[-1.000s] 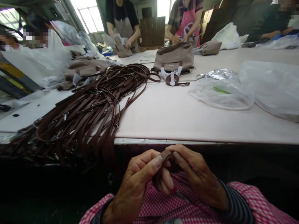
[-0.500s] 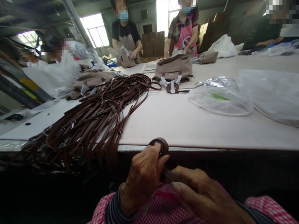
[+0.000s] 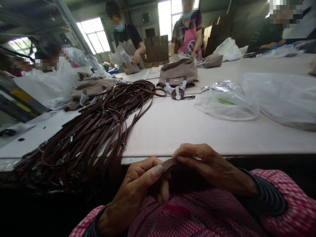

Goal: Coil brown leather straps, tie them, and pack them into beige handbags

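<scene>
Step looks like winding: brown strap (image 3: 170,164) bent in a curve, just off the near edge of the table (image 3: 222,141). Left hand (image 3: 138,184) nearly closed, thumb and fingers clamped on the curve. Right hand (image 3: 206,161) pinching it farther along, thumb to fingertips. Next move would seem to call for a firm left hold, even right pull. Strap pile (image 3: 103,128) overhangs the table's near edge, leftward.

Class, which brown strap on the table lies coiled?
The white-banded strap in front of the large taupe bag; the other straps there lie loose in a heap.
</scene>
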